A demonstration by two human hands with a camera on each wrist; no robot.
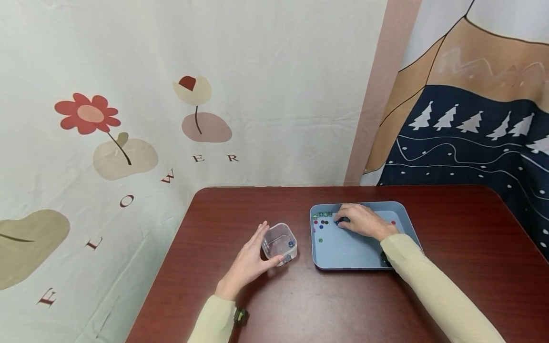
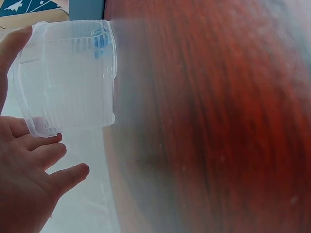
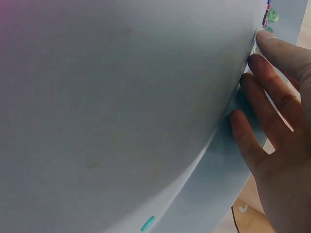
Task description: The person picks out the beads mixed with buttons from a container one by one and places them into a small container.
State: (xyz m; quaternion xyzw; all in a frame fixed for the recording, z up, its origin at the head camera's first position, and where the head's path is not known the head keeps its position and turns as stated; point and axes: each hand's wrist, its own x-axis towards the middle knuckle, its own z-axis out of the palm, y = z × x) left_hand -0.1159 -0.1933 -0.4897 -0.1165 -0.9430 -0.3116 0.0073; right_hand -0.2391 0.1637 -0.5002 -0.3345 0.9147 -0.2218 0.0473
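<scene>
A small clear plastic box point(image 1: 279, 243) stands on the table with its mouth up, and a blue bead point(image 1: 290, 244) lies inside. My left hand point(image 1: 249, 259) grips the box from its left, thumb at the near side and fingers along the far side. In the left wrist view the box's wall point(image 2: 73, 82) sits between thumb and fingers. My right hand point(image 1: 362, 220) reaches down into a blue tray point(image 1: 351, 255), its fingertips around dark blue beads point(image 1: 341, 220). From the right wrist, the fingers point(image 3: 267, 97) look slightly bent and apart; I cannot tell whether they pinch a bead.
Green beads point(image 1: 324, 214) line the tray's far left edge. Nearby lie several small pink, dark and blue beads, with one green bead point(image 1: 320, 240) closer to me. A red bead point(image 1: 393, 222) sits right of my hand. Behind the brown table point(image 1: 240, 205) hangs a printed curtain point(image 1: 279, 95).
</scene>
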